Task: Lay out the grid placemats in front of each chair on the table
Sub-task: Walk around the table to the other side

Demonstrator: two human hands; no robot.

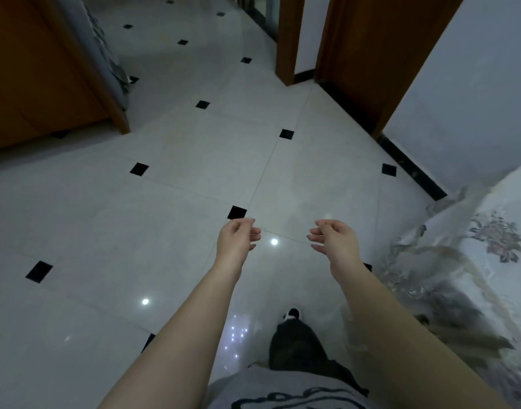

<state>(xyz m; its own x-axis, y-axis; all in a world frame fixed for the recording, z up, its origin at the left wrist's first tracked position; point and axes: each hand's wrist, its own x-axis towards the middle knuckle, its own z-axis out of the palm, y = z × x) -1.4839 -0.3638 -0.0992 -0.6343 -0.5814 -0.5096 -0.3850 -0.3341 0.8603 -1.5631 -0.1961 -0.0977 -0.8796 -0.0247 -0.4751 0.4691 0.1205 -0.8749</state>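
No placemats in view; left hand [237,239] and right hand [334,242] hover over the tiled floor [165,202], fingers loosely curled, empty; the blurred flowered cloth [474,261] at right perhaps covers the table; mats likely light, floppy; grip opposite edges.

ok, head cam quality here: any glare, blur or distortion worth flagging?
Head view: dim, with a cool tint overall. Small bright glare spots sit on the glossy white tiled floor. The flowered pale cloth at the lower right is smeared by blur. The brown wooden door frames lean and splay from wide-angle distortion. The left hand and right hand look fairly sharp.
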